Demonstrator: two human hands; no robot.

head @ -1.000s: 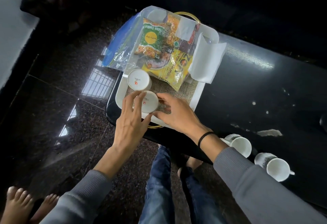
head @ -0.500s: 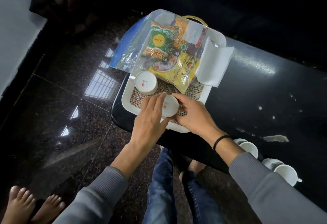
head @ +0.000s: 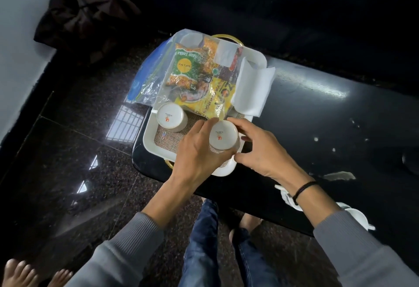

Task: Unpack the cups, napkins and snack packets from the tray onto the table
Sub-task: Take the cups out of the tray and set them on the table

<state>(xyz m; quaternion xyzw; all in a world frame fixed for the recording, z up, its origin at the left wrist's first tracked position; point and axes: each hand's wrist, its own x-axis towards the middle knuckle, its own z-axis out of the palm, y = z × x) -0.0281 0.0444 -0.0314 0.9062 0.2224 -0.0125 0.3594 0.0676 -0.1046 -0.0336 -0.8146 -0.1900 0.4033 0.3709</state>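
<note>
A white tray (head: pixel 149 141) with a woven mat sits on the black table's left end. An upside-down white cup (head: pixel 222 136) is held above its near right part, with my left hand (head: pixel 199 155) on its left side and my right hand (head: pixel 258 153) on its right side. A second upside-down cup (head: pixel 169 120) stands on the tray's left. Behind the cups lies a clear bag of snack packets (head: pixel 197 75). A white napkin (head: pixel 252 89) drapes over the tray's right rim.
Two more white cups (head: pixel 356 216) stand on the black table (head: pixel 317 128) near its front edge, partly hidden by my right forearm. A scrap of paper (head: pixel 339 175) lies right of my wrist. Dark polished floor lies left; bare feet (head: pixel 20 273) show at bottom left.
Both hands closed around the near cup and lifted it off the tray's near edge, up and slightly toward the right.
</note>
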